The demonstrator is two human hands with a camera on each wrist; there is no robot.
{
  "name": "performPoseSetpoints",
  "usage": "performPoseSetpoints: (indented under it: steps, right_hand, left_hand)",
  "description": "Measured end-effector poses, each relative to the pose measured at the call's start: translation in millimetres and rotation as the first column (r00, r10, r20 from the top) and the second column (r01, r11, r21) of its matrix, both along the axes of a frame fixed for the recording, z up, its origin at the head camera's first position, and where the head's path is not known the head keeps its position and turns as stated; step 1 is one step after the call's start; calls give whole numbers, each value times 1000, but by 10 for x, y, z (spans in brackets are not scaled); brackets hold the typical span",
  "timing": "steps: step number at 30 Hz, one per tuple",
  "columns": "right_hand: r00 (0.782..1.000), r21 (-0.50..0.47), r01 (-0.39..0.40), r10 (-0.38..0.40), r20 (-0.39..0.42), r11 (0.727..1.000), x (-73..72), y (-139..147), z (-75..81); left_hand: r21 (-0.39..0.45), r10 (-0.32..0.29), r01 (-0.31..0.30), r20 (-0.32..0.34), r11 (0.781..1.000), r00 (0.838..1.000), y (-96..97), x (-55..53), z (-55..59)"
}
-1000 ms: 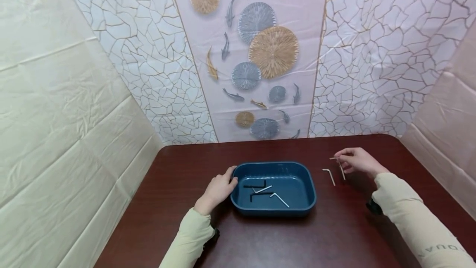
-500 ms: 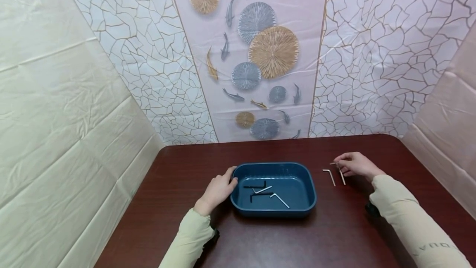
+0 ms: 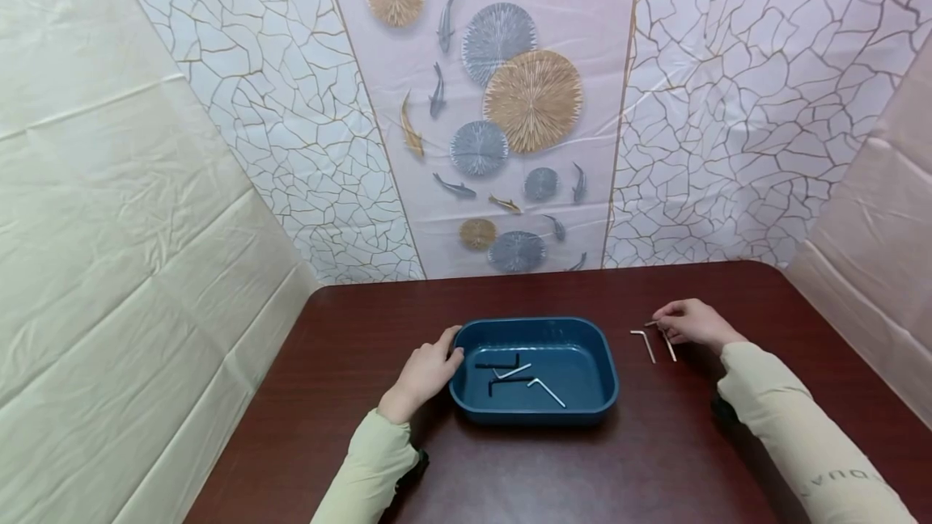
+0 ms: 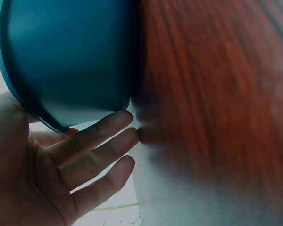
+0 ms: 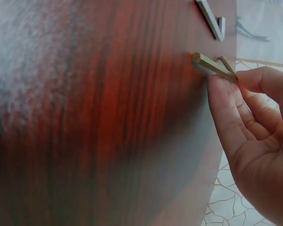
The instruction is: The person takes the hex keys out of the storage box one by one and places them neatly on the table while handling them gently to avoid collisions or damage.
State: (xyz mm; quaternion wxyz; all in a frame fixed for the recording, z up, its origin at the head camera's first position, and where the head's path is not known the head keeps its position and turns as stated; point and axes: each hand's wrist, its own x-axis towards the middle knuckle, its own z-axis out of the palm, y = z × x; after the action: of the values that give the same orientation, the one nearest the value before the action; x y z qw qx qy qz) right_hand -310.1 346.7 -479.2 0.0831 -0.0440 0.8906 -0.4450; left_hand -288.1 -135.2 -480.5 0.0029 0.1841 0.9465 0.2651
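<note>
A gold-toned L-shaped hex key is pinched between the thumb and fingers of my right hand, low over the table on the right. Just left of it, a silver hex key lies on the wood. My left hand holds the left end of a deep blue rectangular tray, thumb at the rim. In the left wrist view, fingers of that hand spread below the tray's outer wall, some touching it. Inside the tray lie black hex keys and silver hex keys, some crossing each other.
The dark red-brown table has a patterned cloth backdrop with fish and round motifs along its far edge. Pale fabric side panels rise to the left and right.
My right hand has lowered slightly and shifted a little left with the gold-toned hex key, bringing it nearer the tabletop. The left hand and tray have stayed put.
</note>
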Motion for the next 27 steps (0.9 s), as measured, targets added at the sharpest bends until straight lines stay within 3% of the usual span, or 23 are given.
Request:
performPoseSetpoints:
  steps: [16, 27]
  right_hand:
    - [997, 128, 41, -31, -77, 991, -12, -72, 37]
    - [989, 226, 89, -60, -134, 970, 42, -110, 45]
  left_hand:
    - [-17, 19, -19, 16, 1000, 1000, 21, -18, 21]
    - [-6, 7, -7, 13, 1000, 1000, 3, -13, 7]
